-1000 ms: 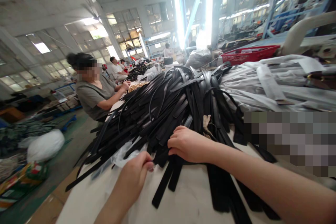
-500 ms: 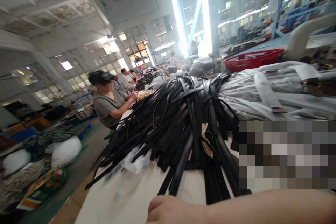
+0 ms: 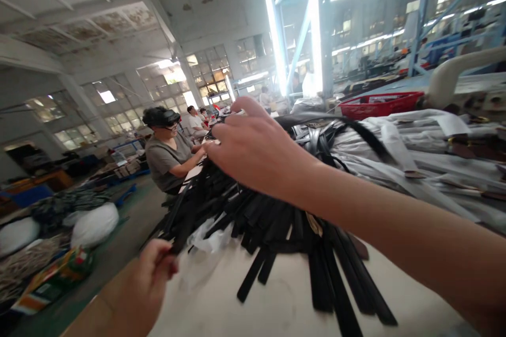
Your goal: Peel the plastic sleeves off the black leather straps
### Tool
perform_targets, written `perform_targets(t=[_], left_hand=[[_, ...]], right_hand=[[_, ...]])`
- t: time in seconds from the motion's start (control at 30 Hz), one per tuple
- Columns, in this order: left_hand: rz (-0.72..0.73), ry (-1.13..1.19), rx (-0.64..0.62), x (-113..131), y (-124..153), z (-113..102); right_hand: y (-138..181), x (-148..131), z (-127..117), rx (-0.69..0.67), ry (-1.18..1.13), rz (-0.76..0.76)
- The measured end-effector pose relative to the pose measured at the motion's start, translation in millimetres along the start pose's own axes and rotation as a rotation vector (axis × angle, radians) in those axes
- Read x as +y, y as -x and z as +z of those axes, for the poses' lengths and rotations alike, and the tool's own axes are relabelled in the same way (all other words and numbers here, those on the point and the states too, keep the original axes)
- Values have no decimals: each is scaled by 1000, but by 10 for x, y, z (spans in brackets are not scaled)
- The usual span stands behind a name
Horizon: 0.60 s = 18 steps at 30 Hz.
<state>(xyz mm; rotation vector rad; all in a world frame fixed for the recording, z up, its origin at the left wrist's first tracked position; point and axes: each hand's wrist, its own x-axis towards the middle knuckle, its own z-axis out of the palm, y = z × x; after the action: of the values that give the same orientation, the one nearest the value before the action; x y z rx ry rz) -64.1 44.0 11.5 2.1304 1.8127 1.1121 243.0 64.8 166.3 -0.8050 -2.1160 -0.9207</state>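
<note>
Black strap (image 3: 182, 224) pulling, most likely: pinching its low end tight in the left hand (image 3: 152, 274), gripping it higher up in the curled right hand (image 3: 256, 150), just above the pile (image 3: 276, 221). Next, needing a slow, steady tug to slide it free.

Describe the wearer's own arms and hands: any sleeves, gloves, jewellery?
Both are bare. The right hand and its forearm show no glove, ring, watch or sleeve up to the frame edge. The left hand, motion-blurred, is ungloved too, with a bare wrist; no markings visible on either.
</note>
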Motion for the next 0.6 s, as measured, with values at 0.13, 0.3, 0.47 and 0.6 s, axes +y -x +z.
perform_targets(t=[0.13,0.3,0.47,0.6], left_hand=[[-84,517,-335,349,-311,876],[-161,610,-488,415,-271,1500],[-204,591,-542,290,-197,1476],[-205,520,-551,265,-210,1428]], right_hand=[[132,678,680,-130,92,8],[991,622,1402,-421,-47,280],[1521,-275,1596,-377,-602,247],[1558,-523,1618,-463,-605,253]])
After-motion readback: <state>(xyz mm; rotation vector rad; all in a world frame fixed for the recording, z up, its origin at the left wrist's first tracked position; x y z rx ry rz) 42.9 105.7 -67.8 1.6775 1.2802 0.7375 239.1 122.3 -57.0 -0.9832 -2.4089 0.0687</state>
